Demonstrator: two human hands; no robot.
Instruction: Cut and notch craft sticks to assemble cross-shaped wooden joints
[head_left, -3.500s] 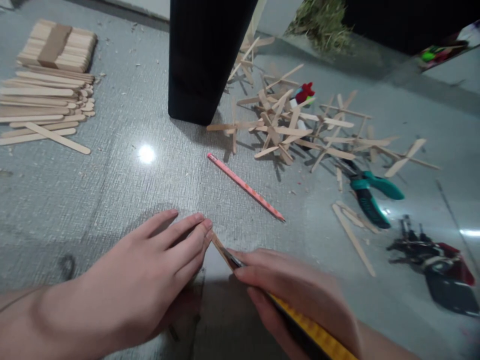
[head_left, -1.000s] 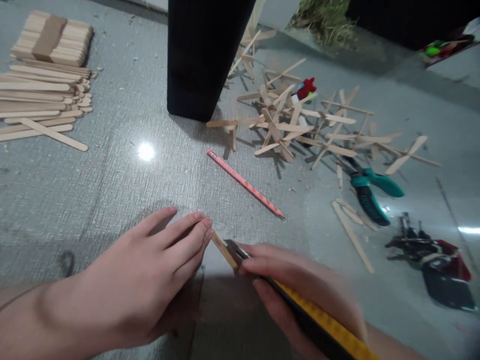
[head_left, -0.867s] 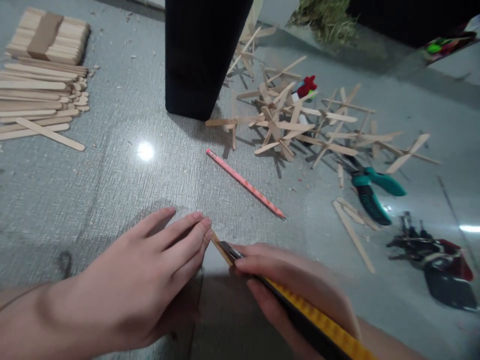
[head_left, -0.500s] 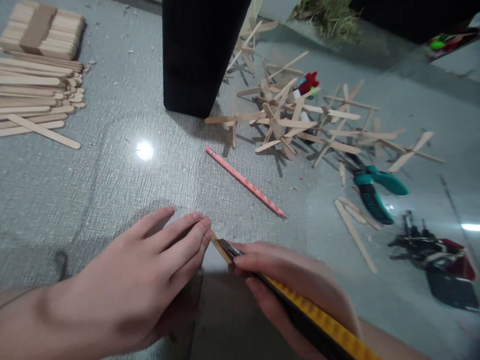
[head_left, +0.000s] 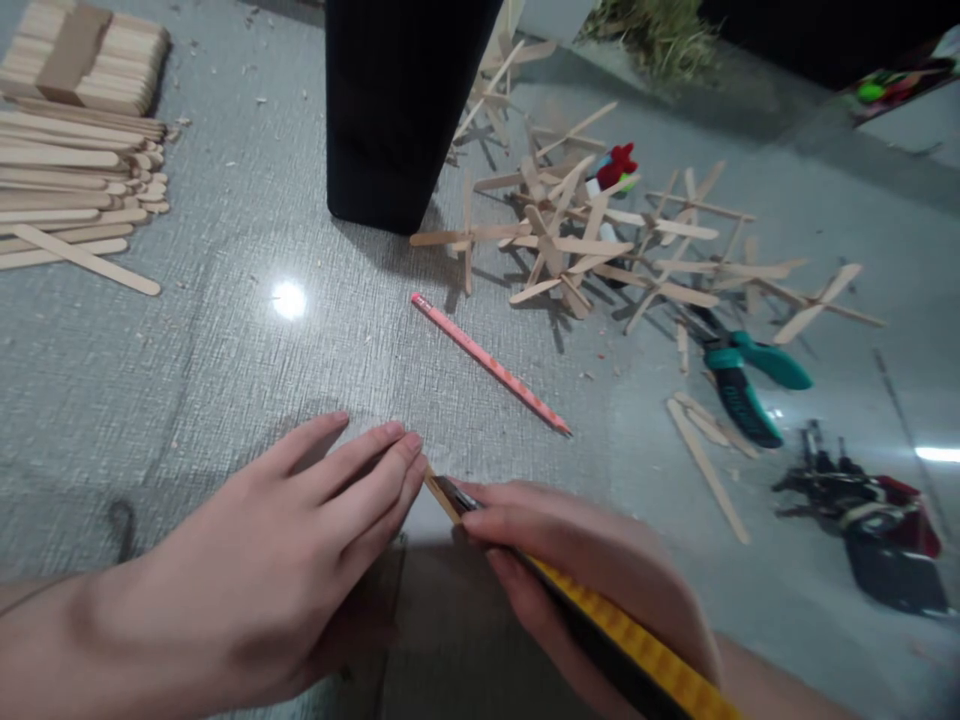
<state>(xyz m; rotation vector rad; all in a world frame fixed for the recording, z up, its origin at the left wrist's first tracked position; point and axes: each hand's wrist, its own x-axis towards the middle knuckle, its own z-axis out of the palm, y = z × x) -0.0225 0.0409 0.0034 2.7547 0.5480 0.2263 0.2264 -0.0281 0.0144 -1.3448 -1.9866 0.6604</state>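
Note:
My left hand (head_left: pixel 285 560) lies on the grey surface with its fingers together, their tips pressing down one end of a wooden craft stick (head_left: pixel 439 493). My right hand (head_left: pixel 592 580) is closed round a yellow and black utility knife (head_left: pixel 637 660). The knife's blade tip rests on the stick just right of my left fingertips. Most of the stick is hidden under my hands.
A red pencil (head_left: pixel 491 364) lies just beyond my hands. A stack of plain sticks (head_left: pixel 75 150) is at the far left, a black upright object (head_left: pixel 397 100) at the back, glued stick crosses (head_left: pixel 600 245), teal pliers (head_left: pixel 739 385) and a dark tool (head_left: pixel 877 530) at the right.
My right hand has made small back and forth strokes with the knife on the stick. My left hand has stayed put. The view has shifted slightly.

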